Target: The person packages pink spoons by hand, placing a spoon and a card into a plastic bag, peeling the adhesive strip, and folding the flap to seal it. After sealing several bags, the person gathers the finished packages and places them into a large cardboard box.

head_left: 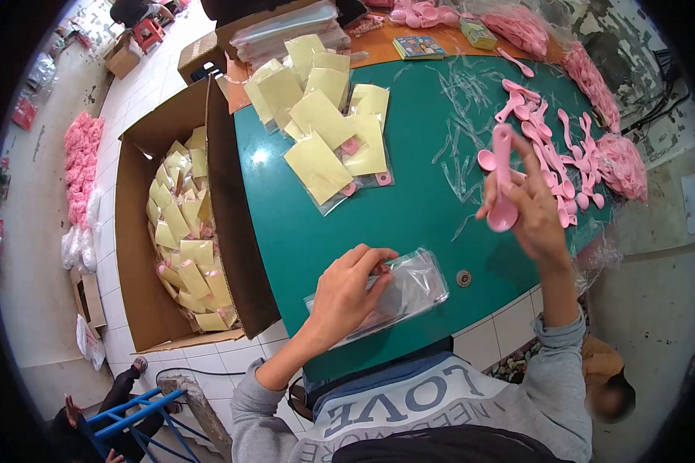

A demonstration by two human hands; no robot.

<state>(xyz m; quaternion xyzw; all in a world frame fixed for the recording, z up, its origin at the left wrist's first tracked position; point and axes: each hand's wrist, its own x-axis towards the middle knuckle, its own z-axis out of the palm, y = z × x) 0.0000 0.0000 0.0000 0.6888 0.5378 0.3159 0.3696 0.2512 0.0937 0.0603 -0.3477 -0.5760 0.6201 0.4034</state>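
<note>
My right hand (534, 207) is raised over the right side of the table, its fingers closed around a pink plastic spoon (503, 174). The spoon is upright in view, bowl toward me and handle end away. Low on the table lies a stack of clear plastic bags (421, 285). My left hand (351, 289) rests over the stack's left part, thumb and fingers pinched at the bag film. Beyond my right hand, several loose pink spoons (544, 131) lie in a heap.
Packed bags with yellow cards (320, 119) pile up at the table's far left. Beside the table, a cardboard box (243, 255) holds more of them. Clear plastic strips (462, 100) litter the green tabletop (286, 208). Bundled pink spoons (622, 166) sit at the right edge. Other people are nearby.
</note>
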